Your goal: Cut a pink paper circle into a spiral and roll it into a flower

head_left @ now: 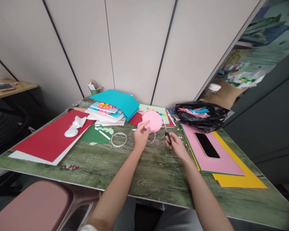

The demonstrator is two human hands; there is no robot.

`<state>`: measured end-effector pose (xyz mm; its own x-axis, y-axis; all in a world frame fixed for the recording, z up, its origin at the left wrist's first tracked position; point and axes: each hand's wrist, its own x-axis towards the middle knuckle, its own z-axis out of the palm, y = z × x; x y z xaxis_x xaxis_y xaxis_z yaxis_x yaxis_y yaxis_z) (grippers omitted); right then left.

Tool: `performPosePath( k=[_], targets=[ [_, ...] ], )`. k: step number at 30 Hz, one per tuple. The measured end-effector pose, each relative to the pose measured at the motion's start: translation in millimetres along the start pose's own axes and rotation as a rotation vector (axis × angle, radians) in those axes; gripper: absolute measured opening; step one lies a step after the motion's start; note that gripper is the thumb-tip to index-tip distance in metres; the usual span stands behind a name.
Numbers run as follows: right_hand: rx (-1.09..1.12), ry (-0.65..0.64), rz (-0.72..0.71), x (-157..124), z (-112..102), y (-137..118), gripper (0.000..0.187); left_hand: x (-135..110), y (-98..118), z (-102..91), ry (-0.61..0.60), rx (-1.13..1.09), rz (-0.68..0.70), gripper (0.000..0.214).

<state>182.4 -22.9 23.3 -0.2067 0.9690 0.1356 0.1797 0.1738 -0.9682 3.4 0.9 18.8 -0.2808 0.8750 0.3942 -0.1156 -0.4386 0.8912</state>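
My left hand [142,136] pinches a round pink paper disc [153,120] by its lower left edge, holding it above the table. A narrow pink paper strip [153,138] curls down beneath the disc. In my right hand [177,146] is a pair of black-handled scissors [168,137], blades pointing up and away, just right of the disc. Whether the blades touch the paper I cannot tell. Behind the disc lie a dark red paper circle [135,118] and a pale green sheet [168,118] with small coloured pieces on it.
Left: red sheets [50,138], a green sheet [86,138] with a marker, a tape roll [119,140], and a stack under blue paper [118,99]. Right: a black bag [192,120] of paper scraps and a phone [207,146] on pink paper [221,165]. A wall panel [137,48] stands behind.
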Motion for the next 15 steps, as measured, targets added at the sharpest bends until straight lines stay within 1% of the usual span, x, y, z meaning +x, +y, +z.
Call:
performPosePath(
  k=[5, 9, 12, 15],
  targets=[
    [0.012, 0.002, 0.005, 1, -1, 2, 0.023, 0, -1, 0.6, 0.006, -0.044, -0.012, 0.034],
    [0.033, 0.035, 0.009, 4, -7, 15, 0.028, 0, -5, 0.4, 0.008, -0.063, -0.024, 0.037],
    [0.053, 0.100, 0.012, 9, -21, 25, 0.034, 0, -9, 0.5, -0.002, -0.068, -0.050, 0.040],
    [0.048, 0.152, 0.017, 24, -48, 24, 0.038, 0, -12, 0.5, -0.002, -0.065, -0.086, 0.040]
  ],
)
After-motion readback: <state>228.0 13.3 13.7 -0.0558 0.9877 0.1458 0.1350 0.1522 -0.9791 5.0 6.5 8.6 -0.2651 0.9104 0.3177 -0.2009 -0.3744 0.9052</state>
